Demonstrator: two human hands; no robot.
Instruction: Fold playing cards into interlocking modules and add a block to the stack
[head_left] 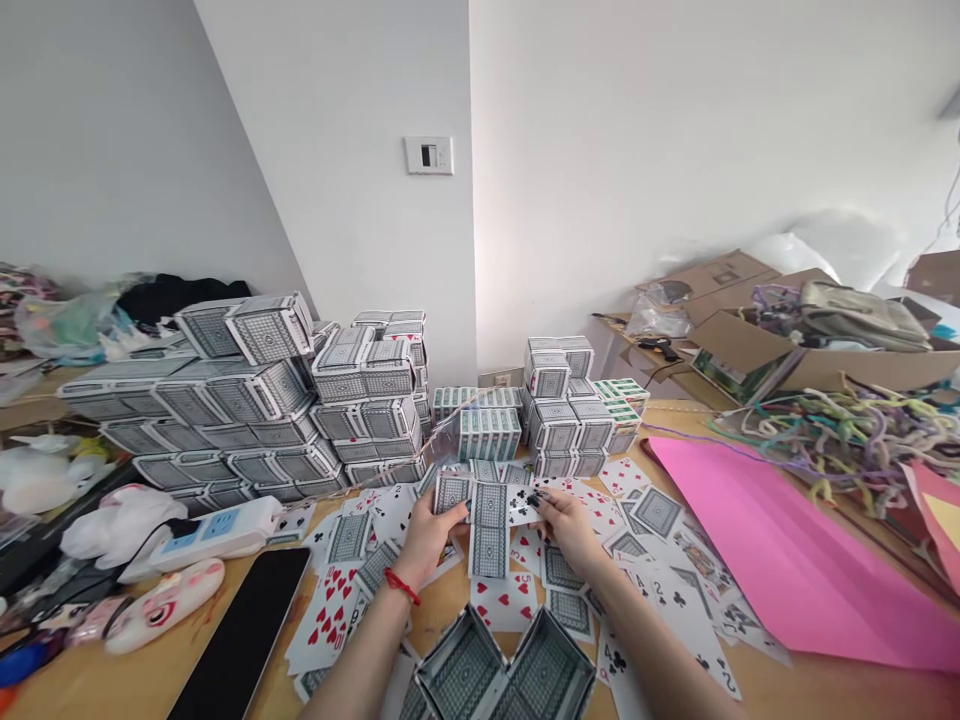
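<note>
- The thing in hand is a cross-like piece of thin playing cards with grey-patterned backs and one white clubs face showing [490, 530]; it is raised above the middle of the light wooden table [862, 698], beyond two joined, open-topped grey card boxes [466, 645].
- The left hand [426, 540], with a red cord bracelet [402, 586] at its wrist, pinches the piece's left end, thumb on top.
- The right hand [566, 525] grips the white clubs face at the other end between thumb and dark-nailed fingers; how far the fingers reach underneath cannot be told.
- It should handle as something very light — flat cards stiff enough to hold their line, yet quick to bow or crease if squeezed inward.
- The faces look smooth, so they may well slide against each other; whether they are glued or merely tucked is hidden.
- The best hold is probably a soft pinch at both outer ends, as now — the lower flap hangs free and looks the easiest part to bend.
- Beneath and around lie loose white-faced playing cards [330, 620], some close under the fingers; stacked grey-patterned card blocks [247, 395] stand behind, to the left.
</note>
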